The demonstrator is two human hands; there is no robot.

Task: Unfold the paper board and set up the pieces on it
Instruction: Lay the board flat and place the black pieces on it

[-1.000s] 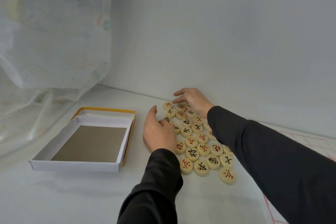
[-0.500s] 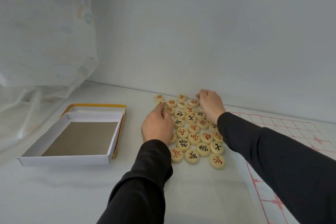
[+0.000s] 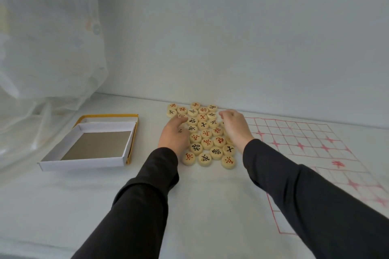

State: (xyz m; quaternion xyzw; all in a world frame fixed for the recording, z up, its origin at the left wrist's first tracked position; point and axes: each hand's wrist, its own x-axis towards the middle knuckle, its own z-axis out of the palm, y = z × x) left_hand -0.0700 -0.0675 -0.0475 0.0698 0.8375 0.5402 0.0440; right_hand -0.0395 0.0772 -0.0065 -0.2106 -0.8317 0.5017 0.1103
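Note:
Several round wooden pieces with red or black characters lie flat in a tight cluster on the white table. My left hand rests against the cluster's left side, fingers over a few pieces. My right hand sits on the cluster's right side, fingers curled over its far edge; whether it grips a piece is hidden. The paper board, white with a red grid, lies unfolded to the right of the pieces, partly under my right sleeve.
An open white box with a grey bottom sits on its yellow-edged lid at the left. A sheer curtain hangs at the far left. A plain wall runs close behind the pieces.
My right hand has moved from the cluster's far left to its right side. My left hand has slid slightly forward. The view has shifted right, showing more of the board.

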